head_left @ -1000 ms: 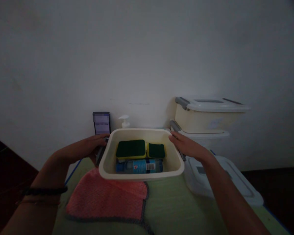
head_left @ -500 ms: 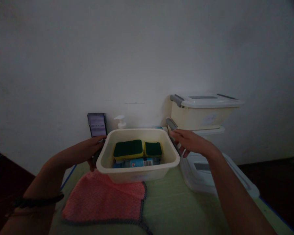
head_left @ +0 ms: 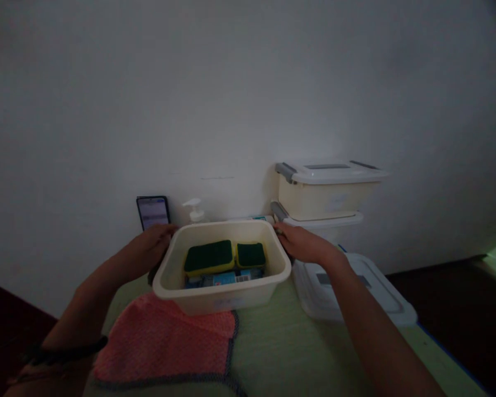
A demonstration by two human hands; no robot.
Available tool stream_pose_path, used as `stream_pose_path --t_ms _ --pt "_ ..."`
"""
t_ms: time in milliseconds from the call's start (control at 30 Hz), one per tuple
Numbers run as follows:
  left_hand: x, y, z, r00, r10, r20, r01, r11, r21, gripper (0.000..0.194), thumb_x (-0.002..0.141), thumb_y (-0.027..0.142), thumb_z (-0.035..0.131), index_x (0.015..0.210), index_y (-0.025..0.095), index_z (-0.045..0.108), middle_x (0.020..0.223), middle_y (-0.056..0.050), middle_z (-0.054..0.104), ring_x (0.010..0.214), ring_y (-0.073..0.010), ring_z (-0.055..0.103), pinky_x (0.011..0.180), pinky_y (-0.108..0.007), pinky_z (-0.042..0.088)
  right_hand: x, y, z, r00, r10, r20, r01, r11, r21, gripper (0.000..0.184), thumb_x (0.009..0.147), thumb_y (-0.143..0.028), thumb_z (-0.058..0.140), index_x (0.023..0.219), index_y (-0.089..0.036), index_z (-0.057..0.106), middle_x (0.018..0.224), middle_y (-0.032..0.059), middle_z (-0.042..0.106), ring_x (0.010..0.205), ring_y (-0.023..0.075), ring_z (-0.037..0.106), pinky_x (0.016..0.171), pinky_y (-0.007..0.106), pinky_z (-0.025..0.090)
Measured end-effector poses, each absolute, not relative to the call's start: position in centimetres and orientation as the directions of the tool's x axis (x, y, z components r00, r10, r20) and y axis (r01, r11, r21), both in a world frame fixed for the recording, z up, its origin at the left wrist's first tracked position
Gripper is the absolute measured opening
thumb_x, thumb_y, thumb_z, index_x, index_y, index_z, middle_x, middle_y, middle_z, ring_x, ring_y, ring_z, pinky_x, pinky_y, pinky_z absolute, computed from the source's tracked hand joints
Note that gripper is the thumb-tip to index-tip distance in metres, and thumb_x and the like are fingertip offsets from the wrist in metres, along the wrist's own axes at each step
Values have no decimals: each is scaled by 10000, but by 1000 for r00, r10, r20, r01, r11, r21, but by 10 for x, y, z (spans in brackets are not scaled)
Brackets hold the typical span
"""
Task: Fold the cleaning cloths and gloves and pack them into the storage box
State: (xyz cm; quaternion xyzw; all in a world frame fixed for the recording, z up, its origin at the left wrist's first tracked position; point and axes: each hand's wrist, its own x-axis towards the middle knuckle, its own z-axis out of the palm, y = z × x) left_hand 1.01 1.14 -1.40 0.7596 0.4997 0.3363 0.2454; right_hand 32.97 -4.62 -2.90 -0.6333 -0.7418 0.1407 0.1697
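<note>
A cream plastic storage box (head_left: 227, 302) without its lid stands before me, its front over the edge of a pink cloth (head_left: 165, 347). Inside lie a large green-and-yellow sponge (head_left: 209, 257), a smaller sponge (head_left: 251, 255) and a blue package with a barcode (head_left: 224, 279) in front of them. My left hand (head_left: 156, 242) is closed on the box's left side, partly hiding a dark latch. On the opposite side my right hand (head_left: 300, 242) grips the box near its rim, with its fingertips hidden.
A box lid (head_left: 380, 298) lies on the green table cover (head_left: 297, 353) at the right. Behind it are two stacked lidded boxes (head_left: 328, 201). A phone (head_left: 154, 210) and a white pump bottle (head_left: 196, 212) stand by the wall (head_left: 231, 110).
My right hand has closed in on the box's right side; its fingers hung looser before. The left hand has tightened on the left side. The whole view has shifted slightly.
</note>
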Motion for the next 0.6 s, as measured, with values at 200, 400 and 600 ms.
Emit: stream_pose_path --t_ms 200,400,600 --pt "27 15 -22 359 885 297 711 -465 528 509 851 484 386 1177 121 531 1219 -171 572 1073 -327 570 937 -446 435 361 -77 -36 -81 991 111 935 113 -335 410 976 -331 271 1304 -143 430 931 99 704 813 199 651 721 283 438" --pt "35 18 -31 472 830 296 700 -557 446 483 786 511 400 1040 148 592 1142 -177 610 1096 -334 558 1012 -482 365 393 -106 -67 82 996 41 985 -75 -152 349 960 -330 369 852 -157 653 845 101 694 799 203 639 747 327 454" --pt "30 20 -33 487 836 253 720 -549 425 437 819 485 361 967 189 647 1097 -135 657 1130 -309 544 1018 -488 367 401 -106 -102 262 965 19 965 -262 -3 253 909 -332 535 1094 -168 589 1085 64 625 897 170 624 780 376 526"
